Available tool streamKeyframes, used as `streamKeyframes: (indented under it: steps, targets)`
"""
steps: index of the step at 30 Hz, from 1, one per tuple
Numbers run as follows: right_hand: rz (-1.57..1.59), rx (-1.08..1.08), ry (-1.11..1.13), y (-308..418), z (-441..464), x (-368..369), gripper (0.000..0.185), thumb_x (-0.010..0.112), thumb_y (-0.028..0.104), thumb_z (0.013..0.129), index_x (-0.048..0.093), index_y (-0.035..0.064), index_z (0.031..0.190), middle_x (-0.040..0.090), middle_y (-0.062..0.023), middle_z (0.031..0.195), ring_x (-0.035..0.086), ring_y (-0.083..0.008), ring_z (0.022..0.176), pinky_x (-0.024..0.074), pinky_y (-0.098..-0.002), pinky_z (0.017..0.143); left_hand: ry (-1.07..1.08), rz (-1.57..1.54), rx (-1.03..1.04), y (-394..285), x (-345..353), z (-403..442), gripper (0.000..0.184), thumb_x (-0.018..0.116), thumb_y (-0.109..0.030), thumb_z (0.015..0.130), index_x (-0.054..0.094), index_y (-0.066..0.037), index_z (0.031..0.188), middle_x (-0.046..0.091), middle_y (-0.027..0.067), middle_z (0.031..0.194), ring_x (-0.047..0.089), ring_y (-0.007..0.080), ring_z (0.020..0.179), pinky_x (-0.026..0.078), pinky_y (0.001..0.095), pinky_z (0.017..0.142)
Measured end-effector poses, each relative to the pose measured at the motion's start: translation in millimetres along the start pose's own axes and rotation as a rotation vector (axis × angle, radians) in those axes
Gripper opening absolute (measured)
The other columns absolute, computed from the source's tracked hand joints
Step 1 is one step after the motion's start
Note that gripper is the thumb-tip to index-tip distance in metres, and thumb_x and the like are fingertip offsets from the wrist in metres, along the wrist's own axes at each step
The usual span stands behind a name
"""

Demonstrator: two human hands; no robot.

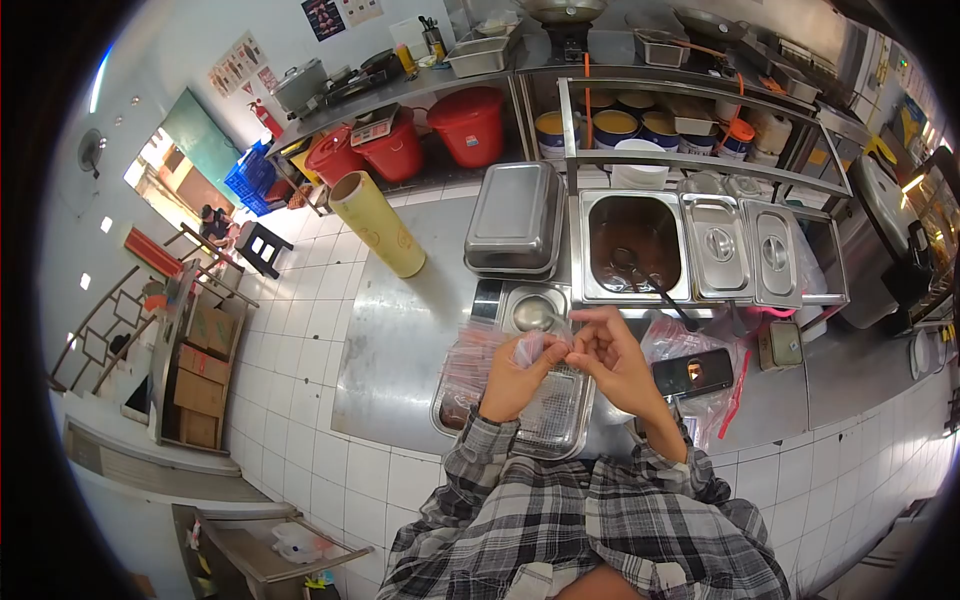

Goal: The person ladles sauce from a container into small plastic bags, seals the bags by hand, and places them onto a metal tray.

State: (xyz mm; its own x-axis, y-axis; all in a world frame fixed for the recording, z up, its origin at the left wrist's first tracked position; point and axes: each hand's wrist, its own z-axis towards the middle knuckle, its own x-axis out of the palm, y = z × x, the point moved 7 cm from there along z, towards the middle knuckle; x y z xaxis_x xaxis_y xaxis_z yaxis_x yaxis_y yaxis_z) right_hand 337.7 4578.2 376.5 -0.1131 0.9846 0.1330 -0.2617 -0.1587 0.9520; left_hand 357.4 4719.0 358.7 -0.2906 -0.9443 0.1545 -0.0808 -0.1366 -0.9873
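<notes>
My left hand [515,378] pinches a small clear plastic bag [530,348] between thumb and fingers. At the bag's edge, the thumb and forefinger of my right hand [612,362] are also closed, with the other fingers raised. Under my hands lies a metal tray with a perforated insert [550,412]. Left of it, a pile of clear plastic bags with red edges [465,368] rests over another tray. A round metal ladle [532,313] sits in a small steel pan just beyond my hands. What the bag contains, if anything, cannot be made out.
Dark brown sauce with a ladle fills a steel pan [640,225], beside lidded pans [718,245]. A phone [693,373] lies on plastic bags at right. A cling film roll [378,225] stands at left, near an upturned steel pan [513,215]. Someone [214,228] sits near the doorway.
</notes>
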Motion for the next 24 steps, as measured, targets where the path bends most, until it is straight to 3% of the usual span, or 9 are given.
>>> streamKeyframes:
  steps: [2,5,8,11,13,17,19,22,24]
  targets:
    - [0.133,0.015,-0.003,4,-1,6,0.038,0.061,-0.006,0.089,0.055,0.0069,0.124,0.052,0.0026,0.081,0.041,-0.0028,0.067,0.0334,-0.0188,0.059,-0.016,0.065,0.075,-4,-1,0,0.014,0.072,-0.014,0.09,0.068,-0.002,0.094,0.063,-0.0019,0.078,0.054,0.005,0.071,0.043,0.0221,0.061]
    - [0.061,-0.09,-0.091,-1,-6,6,0.034,0.058,-0.006,0.091,0.055,0.0063,0.122,0.051,0.003,0.082,0.045,-0.0019,0.072,0.0368,-0.0199,0.059,-0.08,0.183,0.238,-8,2,-3,0.011,0.07,-0.012,0.091,0.067,-0.002,0.092,0.062,-0.0018,0.077,0.053,0.0045,0.07,0.042,0.0227,0.06]
    - [-0.19,-0.152,-0.207,1,-11,11,0.035,0.058,-0.007,0.089,0.056,0.0061,0.121,0.053,-0.0003,0.081,0.052,-0.0077,0.071,0.0415,-0.0243,0.058,-0.208,0.282,0.302,-9,1,-9,0.011,0.069,-0.01,0.09,0.062,-0.002,0.085,0.062,0.0,0.074,0.052,0.0053,0.068,0.043,0.024,0.06]
    - [-0.553,-0.452,-0.216,26,-10,19,0.039,0.06,-0.009,0.084,0.059,0.007,0.119,0.055,-0.0056,0.081,0.054,-0.0182,0.066,0.0437,-0.0298,0.055,-0.357,0.373,0.334,-12,-5,-12,0.017,0.07,-0.008,0.087,0.056,-0.002,0.079,0.062,0.0021,0.069,0.052,0.0063,0.064,0.043,0.026,0.057]
    - [-0.61,-0.428,-0.24,21,-9,15,0.042,0.062,-0.01,0.08,0.06,0.008,0.118,0.057,-0.0081,0.082,0.054,-0.0235,0.067,0.0438,-0.0322,0.056,-0.457,0.432,0.326,-13,-14,-17,0.02,0.07,-0.009,0.087,0.055,-0.003,0.076,0.062,0.0016,0.069,0.052,0.0055,0.065,0.043,0.0271,0.056]
    - [-0.631,-0.392,-0.268,12,-9,18,0.049,0.067,-0.008,0.074,0.062,0.0119,0.118,0.058,-0.008,0.082,0.055,-0.0255,0.076,0.0447,-0.0378,0.064,-0.561,0.64,0.36,-27,-12,-23,0.022,0.074,-0.012,0.08,0.054,-0.003,0.078,0.06,0.011,0.064,0.056,0.0211,0.056,0.045,0.0344,0.054]
    - [-0.834,-0.538,-0.282,29,-9,21,0.052,0.072,-0.007,0.072,0.063,0.014,0.119,0.054,-0.007,0.082,0.054,-0.025,0.076,0.0451,-0.0368,0.065,-0.578,0.725,0.335,-29,-13,-21,0.022,0.074,-0.014,0.077,0.055,-0.002,0.079,0.059,0.0166,0.064,0.058,0.0321,0.056,0.046,0.0382,0.055]
    - [-0.928,-0.577,-0.229,29,-10,22,0.058,0.074,-0.006,0.072,0.062,0.0182,0.123,0.06,-0.0089,0.092,0.058,-0.031,0.087,0.0486,-0.0418,0.077,-0.533,0.739,0.305,-30,-14,-18,0.024,0.074,-0.021,0.076,0.058,-0.005,0.082,0.063,0.0193,0.066,0.065,0.0403,0.064,0.049,0.0456,0.056]
    - [-0.886,-0.586,-0.155,17,-8,25,0.058,0.074,-0.007,0.073,0.061,0.0177,0.124,0.064,-0.0105,0.099,0.06,-0.0324,0.094,0.0501,-0.0432,0.084,-0.485,0.828,0.321,-24,-13,-16,0.026,0.074,-0.025,0.077,0.058,-0.005,0.083,0.063,0.0201,0.066,0.065,0.0406,0.065,0.05,0.0465,0.057]
